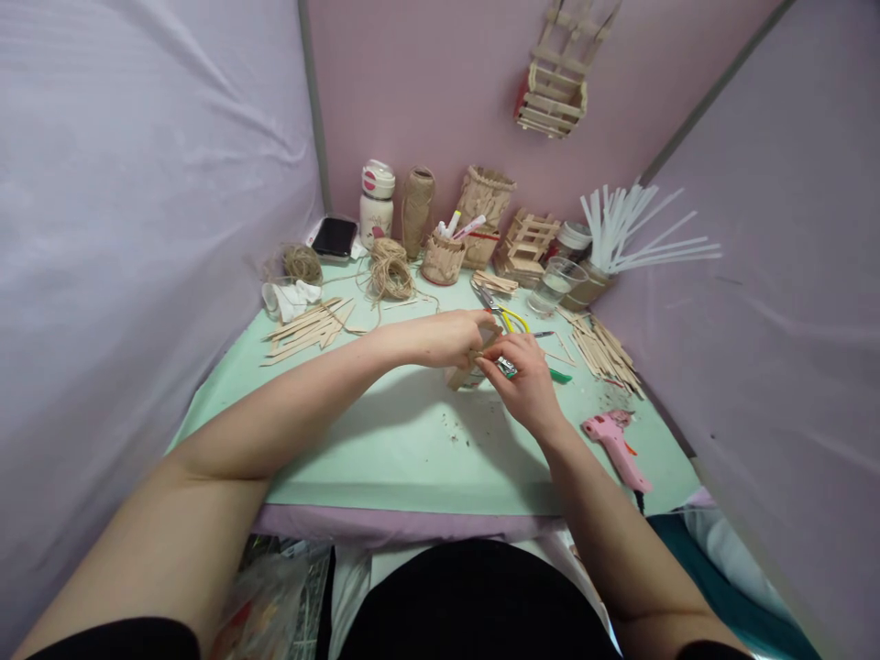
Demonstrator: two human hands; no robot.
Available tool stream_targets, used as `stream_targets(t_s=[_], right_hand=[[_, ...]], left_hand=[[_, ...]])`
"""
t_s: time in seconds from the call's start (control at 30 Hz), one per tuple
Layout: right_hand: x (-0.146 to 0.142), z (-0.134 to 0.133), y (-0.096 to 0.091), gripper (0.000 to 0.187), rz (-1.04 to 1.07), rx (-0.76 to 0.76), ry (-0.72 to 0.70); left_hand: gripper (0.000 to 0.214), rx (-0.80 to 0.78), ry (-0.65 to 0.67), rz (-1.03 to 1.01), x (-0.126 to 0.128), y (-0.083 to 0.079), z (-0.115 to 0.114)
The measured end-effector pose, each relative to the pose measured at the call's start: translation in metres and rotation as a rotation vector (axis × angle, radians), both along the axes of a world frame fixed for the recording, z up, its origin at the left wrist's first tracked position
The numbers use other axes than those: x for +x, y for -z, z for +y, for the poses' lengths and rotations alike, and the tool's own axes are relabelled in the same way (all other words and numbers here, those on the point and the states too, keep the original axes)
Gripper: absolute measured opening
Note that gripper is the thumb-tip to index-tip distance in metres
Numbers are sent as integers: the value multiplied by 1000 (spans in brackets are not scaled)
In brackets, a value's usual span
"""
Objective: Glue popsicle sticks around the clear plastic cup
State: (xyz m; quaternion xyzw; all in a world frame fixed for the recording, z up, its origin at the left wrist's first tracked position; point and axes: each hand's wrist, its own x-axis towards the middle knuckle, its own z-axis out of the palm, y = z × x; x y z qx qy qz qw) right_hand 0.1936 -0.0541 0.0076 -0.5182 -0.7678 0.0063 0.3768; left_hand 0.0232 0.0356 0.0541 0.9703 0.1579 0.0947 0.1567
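Near the middle of the table, my left hand is closed on a small pale wooden craft piece, which looks built of flat sticks and is mostly covered by my fingers. From the right, my right hand meets it, thumb and fingertips pinched together at the piece's upper edge; what lies between those fingertips is too small to make out. Just behind the hands are yellow-handled pliers. A green-handled tool pokes out beside my right hand.
A pink glue gun lies at right. Wooden sticks lie in piles at left and right. Along the back stand a bottle, twine, a stick-covered pen cup, a plastic cup and white glue sticks.
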Motion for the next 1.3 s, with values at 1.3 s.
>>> stream_targets(t_s=[1.3], right_hand=[[0,0,4,13,-3,24,-7]], left_hand=[[14,-79,23,51,-3,-9,-2]])
